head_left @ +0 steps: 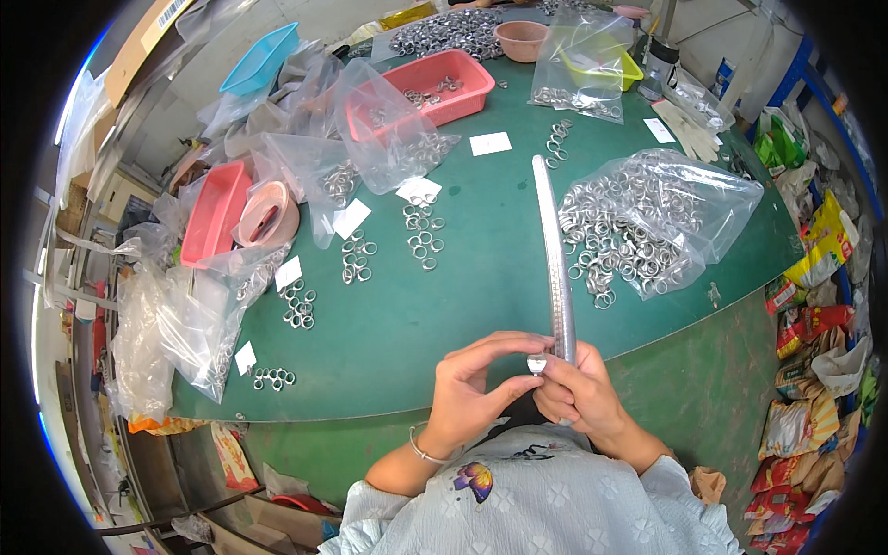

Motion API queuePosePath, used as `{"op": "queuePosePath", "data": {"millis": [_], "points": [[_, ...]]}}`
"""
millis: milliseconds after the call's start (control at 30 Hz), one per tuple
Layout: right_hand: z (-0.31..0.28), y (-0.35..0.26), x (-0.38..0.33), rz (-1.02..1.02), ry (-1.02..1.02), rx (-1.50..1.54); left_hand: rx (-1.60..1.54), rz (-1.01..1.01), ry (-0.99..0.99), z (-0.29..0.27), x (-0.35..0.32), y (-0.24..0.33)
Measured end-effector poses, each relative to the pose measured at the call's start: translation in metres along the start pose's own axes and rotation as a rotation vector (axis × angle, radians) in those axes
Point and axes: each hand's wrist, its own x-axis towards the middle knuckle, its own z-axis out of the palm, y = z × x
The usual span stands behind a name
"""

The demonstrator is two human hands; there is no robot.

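Ring (536, 363) and tapered metal stick (549, 236) are both in hand, held just over the near edge of the green bench (486, 277). The left hand's (476, 379) grip is nearly closed: thumb and forefinger curve toward each other, leaving a rounded gap, and their tips pinch the small silver ring. The right hand's (587, 393) grip is closed around the lower end of the stick, fingers wrapped, with its thumb close against the ring. The stick stands up from this fist, its marked face showing, and the ring sits beside it; whether the two touch is hard to tell.

At the right, a big clear bag (689, 208) lies on its side, full of silver rings that spill from its left end onto the bench. Toward the back, a long pink tray (472, 88) holds some loose rings, with a clear bag drooping over its left part. A round pink bowl (287, 220) on the left has a dark object inside, next to a tilted pink tray (199, 222). Farther back, a yellow-green basket (632, 72) stands partly behind another clear bag (560, 79) with rings at its bottom.
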Motion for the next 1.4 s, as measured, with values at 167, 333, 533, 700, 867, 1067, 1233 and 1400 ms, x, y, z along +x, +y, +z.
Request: {"op": "queuePosePath", "data": {"millis": [167, 333, 533, 700, 867, 1067, 1233, 1400], "points": [[0.0, 0.002, 0.001, 0.016, -0.012, 0.046, 0.018, 0.008, 0.014, -0.001, -0.001, -0.001], [0.006, 0.004, 0.002, 0.025, 0.023, 0.022, 0.033, 0.031, 0.016, -0.004, -0.005, -0.002], [0.005, 0.005, 0.0, -0.062, 0.05, -0.025, 0.094, 0.046, 0.039, -0.005, -0.006, 0.0], [0.003, 0.006, -0.001, -0.11, 0.07, -0.031, 0.031, 0.002, 0.052, -0.004, -0.007, -0.004], [-0.004, 0.005, 0.002, -0.242, 0.1, -0.098, -0.288, -0.218, 0.112, 0.003, -0.005, -0.014], [-0.019, 0.0, 0.009, -0.269, 0.14, -0.243, -0.384, -0.303, 0.114, 0.004, -0.002, -0.04], [-0.043, 0.001, 0.008, -0.25, 0.273, -0.294, -0.735, -0.563, 0.218, -0.005, 0.006, -0.08], [-0.075, 0.009, -0.001, -0.215, 0.409, -0.32, -0.772, -0.659, 0.309, -0.028, 0.048, -0.119]]}}
